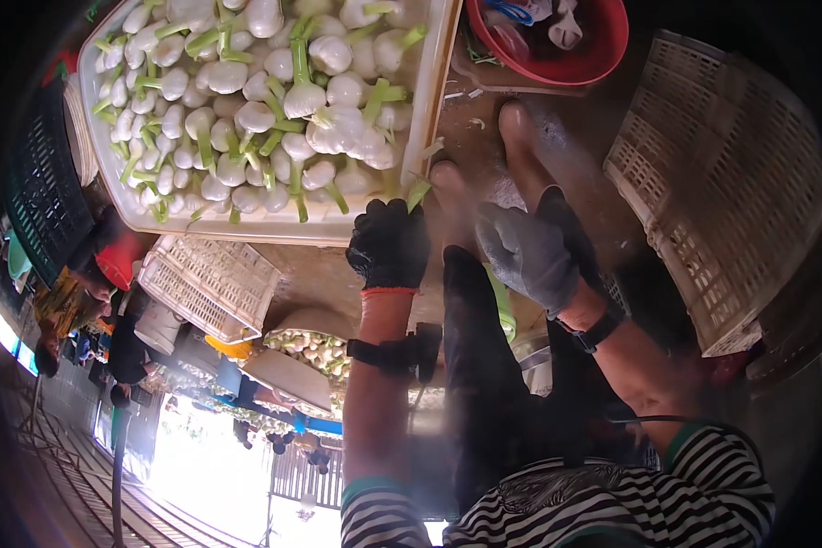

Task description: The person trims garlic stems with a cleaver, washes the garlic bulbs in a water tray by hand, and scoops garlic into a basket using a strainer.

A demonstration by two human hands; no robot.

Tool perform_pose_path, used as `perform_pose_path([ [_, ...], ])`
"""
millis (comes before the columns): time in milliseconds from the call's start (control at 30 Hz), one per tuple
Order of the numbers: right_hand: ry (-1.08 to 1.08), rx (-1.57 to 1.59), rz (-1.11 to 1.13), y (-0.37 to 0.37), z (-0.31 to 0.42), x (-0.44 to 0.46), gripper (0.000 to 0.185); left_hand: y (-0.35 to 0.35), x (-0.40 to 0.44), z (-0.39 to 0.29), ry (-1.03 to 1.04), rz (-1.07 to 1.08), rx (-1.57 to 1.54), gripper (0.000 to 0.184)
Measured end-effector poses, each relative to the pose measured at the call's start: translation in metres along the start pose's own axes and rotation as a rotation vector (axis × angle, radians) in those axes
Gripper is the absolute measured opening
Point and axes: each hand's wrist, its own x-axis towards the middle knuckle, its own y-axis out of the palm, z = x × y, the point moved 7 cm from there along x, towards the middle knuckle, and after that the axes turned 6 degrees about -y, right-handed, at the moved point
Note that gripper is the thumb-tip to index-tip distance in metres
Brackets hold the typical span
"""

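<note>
My left hand [388, 245], in a black glove, is closed in a fist at the near edge of a white tray [274, 230]. A green garlic stem [418, 194] sticks out at the top of this fist; any bulb on it is hidden. Inside the tray lie many white garlic bulbs [247, 117] with short-cut green stems. My right hand [527, 258] wears a grey glove and is held to the right, apart from the left one. Its fingers are curled closed, and what they may hold cannot be made out.
A red basin [557, 73] with cloth-like items stands at the top right. A large pale plastic crate [717, 192] leans at the right, and another crate [212, 285] lies left of my forearm. More garlic [306, 352] fills a container behind. People are in the background at left.
</note>
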Motion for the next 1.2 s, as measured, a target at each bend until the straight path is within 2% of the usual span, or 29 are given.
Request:
perform_pose_path([
  [200, 0.068, 0.059, 0.063, 0.015, 0.002, -0.010, 0.018, 0.006, -0.015, 0.013, 0.004, 0.033, -0.069, 0.030],
  [400, -0.006, 0.013, 0.204, 0.034, 0.017, -0.019, 0.016, 0.074, -0.061, 0.063, -0.271, 0.353, -0.709, 0.037],
  [500, -0.103, -0.020, 0.224, 0.046, 0.025, -0.019, 0.015, 0.089, -0.059, 0.071, -0.199, 0.243, -0.733, 0.037],
  [600, -0.268, -0.096, 0.156, 0.053, 0.037, -0.015, 0.012, 0.098, -0.049, 0.076, -0.094, 0.309, -0.692, 0.032],
  [700, -0.250, -0.162, 0.279, 0.067, 0.040, -0.007, 0.009, 0.096, -0.046, 0.085, -0.009, 0.231, -0.778, 0.032],
  [800, -0.142, -0.363, 0.537, 0.084, 0.038, -0.002, 0.008, 0.099, -0.043, 0.103, -0.217, 0.308, -1.094, 0.034],
  [833, -0.143, -0.384, 0.533, 0.085, 0.040, 0.001, 0.008, 0.098, -0.037, 0.105, -0.196, 0.309, -0.956, 0.039],
  [933, -0.206, -0.466, 0.497, 0.086, 0.047, 0.012, 0.010, 0.099, -0.026, 0.102, 0.059, 0.279, -0.741, 0.040],
  [1033, -0.332, -0.516, 0.439, 0.085, 0.055, 0.015, 0.012, 0.085, -0.029, 0.104, -0.155, 0.346, -0.847, 0.040],
  [1133, -0.388, -0.489, 0.406, 0.093, 0.050, 0.015, 0.014, 0.082, -0.029, 0.103, -0.227, 0.433, -0.885, 0.037],
  [1200, -0.385, -0.520, 0.406, 0.098, 0.050, 0.015, 0.015, 0.086, -0.026, 0.104, -0.229, 0.401, -0.890, 0.035],
])
